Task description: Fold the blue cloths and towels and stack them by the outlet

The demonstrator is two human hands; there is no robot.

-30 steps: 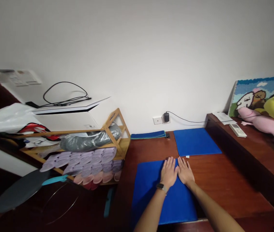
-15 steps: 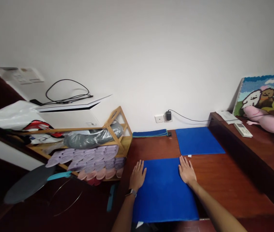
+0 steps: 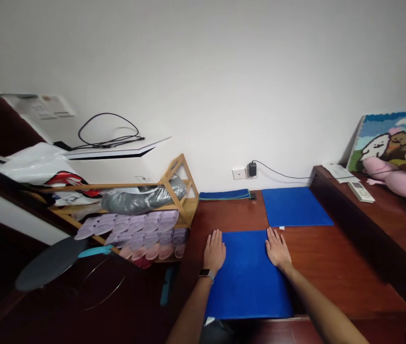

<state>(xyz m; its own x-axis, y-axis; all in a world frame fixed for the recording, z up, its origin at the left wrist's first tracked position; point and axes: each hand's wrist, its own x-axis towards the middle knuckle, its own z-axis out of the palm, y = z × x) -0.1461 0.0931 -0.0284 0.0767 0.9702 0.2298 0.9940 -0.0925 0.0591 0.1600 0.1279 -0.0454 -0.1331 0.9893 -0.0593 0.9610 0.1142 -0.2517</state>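
A blue cloth [image 3: 248,277] lies spread out on the reddish-brown table [image 3: 335,267], its near edge at the table's front edge. My left hand [image 3: 215,251] rests flat on its far left corner, fingers together and stretched forward, a watch on the wrist. On the far right corner lies my right hand [image 3: 277,247], palm down with the fingers stretched and slightly apart. Neither hand grips anything. A second blue cloth [image 3: 296,206] lies flat behind and to the right, with a small white tag near my right fingertips.
A folded blue cloth [image 3: 224,195] lies along the wall beneath a socket with a black plug [image 3: 252,168]. Left stands a wooden rack [image 3: 188,210] with slippers. On the raised right surface are a white remote [image 3: 361,192] and a pink plush toy [image 3: 396,177].
My left hand has shifted slightly right, further onto the near cloth's corner, and its fingers have drawn together. My right hand has stayed nearly in place. The camera view has shifted a little.
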